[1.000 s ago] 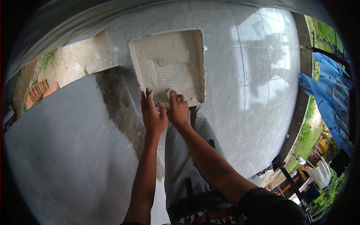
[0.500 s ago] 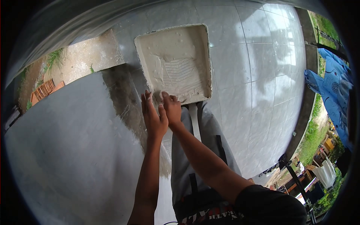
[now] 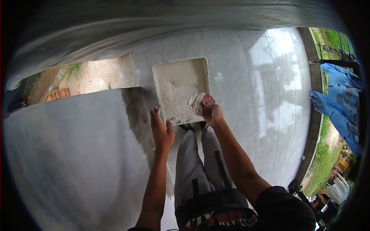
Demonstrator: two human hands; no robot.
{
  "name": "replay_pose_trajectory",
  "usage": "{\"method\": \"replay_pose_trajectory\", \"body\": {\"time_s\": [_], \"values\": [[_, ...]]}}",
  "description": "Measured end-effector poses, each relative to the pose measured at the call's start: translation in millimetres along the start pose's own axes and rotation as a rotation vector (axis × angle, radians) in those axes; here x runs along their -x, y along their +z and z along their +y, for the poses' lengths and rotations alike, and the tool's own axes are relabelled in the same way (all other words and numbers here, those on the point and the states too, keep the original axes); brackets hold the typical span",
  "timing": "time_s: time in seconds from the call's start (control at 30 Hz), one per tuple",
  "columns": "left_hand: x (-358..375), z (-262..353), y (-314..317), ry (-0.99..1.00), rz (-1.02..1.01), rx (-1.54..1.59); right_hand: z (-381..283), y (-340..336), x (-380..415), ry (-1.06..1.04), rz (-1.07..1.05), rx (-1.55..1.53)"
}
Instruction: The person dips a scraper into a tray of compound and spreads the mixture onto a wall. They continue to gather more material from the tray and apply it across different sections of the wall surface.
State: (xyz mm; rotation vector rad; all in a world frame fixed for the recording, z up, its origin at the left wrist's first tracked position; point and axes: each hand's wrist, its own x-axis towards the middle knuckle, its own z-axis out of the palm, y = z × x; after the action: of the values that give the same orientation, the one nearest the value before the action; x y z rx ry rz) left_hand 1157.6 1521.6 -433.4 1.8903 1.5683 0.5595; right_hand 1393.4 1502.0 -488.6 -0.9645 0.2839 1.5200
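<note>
A tray coated in beige paste lies in front of my legs, with ridged lines showing in its middle. My right hand grips a reddish flat spreader over the tray's near right side; its left part is smeared with pale paste. Close to the near left corner of the tray is my left hand, fingers extended and whitish paste on the fingertips. It holds nothing.
A grey wall with a dark unpainted strip stands on the left. Shiny grey tiles cover the floor to the right. Beyond the floor edge, a blue patterned cloth hangs over grass.
The hands were close together at the tray's near left corner. My right hand has moved right and now shows the paste-covered spreader; the view has tilted, so the tray sits lower.
</note>
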Motion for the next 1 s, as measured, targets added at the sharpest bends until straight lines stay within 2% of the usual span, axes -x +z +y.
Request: {"method": "replay_pose_trajectory", "body": {"time_s": [0.23,0.37,0.43,0.5,0.57,0.6,0.67,0.77,0.83,0.9,0.93,1.0], "values": [[-3.8,47.8,-20.0,0.100,0.093,-0.058,-27.7,0.8,12.3,0.054,-0.167,-0.112],[-1.7,78.8,-44.0,0.170,0.144,-0.062,-48.3,46.7,46.7,0.027,-0.267,-0.109],[0.8,93.5,-56.6,0.214,0.159,-0.090,-56.3,63.0,59.6,0.027,-0.408,-0.142],[1.0,109.1,-69.9,0.206,0.155,-0.079,-62.4,82.5,70.4,0.063,-0.428,-0.157],[-0.9,127.3,-87.8,0.249,0.189,-0.078,-70.6,92.5,73.4,0.098,-0.585,-0.118],[-1.6,137.1,-96.0,0.270,0.237,-0.094,-73.3,106.1,77.5,0.104,-0.645,-0.110],[2.3,159.2,-114.4,0.300,0.322,-0.125,-80.3,125.9,96.0,0.052,-0.592,-0.096],[8.2,183.6,-165.1,0.338,0.478,-0.164,-83.0,172.4,116.1,0.077,-0.717,-0.053],[23.2,204.0,-205.8,0.376,0.597,-0.171,-82.5,215.0,150.6,0.113,-0.875,-0.023],[51.5,222.8,-240.6,0.392,0.720,-0.219,-71.0,248.1,180.4,0.136,-0.920,0.019],[120.2,287.6,-164.4,0.455,0.786,-0.248,-117.1,155.5,213.4,0.158,-0.978,-0.010],[177.9,330.7,-128.7,0.437,0.872,-0.240,-135.5,116.2,214.0,0.295,-1.064,0.008]]}}
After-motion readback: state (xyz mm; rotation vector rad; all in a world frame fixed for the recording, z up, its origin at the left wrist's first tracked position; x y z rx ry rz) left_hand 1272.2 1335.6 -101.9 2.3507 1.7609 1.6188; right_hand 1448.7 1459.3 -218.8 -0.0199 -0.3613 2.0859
